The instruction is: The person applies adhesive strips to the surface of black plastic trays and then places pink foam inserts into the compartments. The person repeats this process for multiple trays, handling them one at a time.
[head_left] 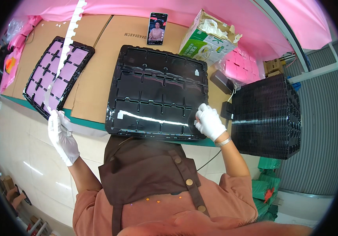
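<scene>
My left hand (pixel 62 137), in a white glove, pinches the lower end of a long white notched strip (pixel 67 41), which rises past the left side of the table. My right hand (pixel 210 122), also gloved, is at the lower right edge of a large black plastic tray (pixel 153 92), its fingers drawn together. What these fingers hold, if anything, is too small to make out. Small white stickers lie on the tray, one near its upper right (pixel 196 72) and one at its lower left (pixel 120 114). Film-like glare crosses the tray.
A black tray with purple cells (pixel 45 65) lies at the left. Behind stand a phone (pixel 157 29) and a green-and-white carton (pixel 208 39). At the right are a tall stack of black trays (pixel 265 116), a dark box (pixel 221 82) with a cable and pink packs (pixel 240 67).
</scene>
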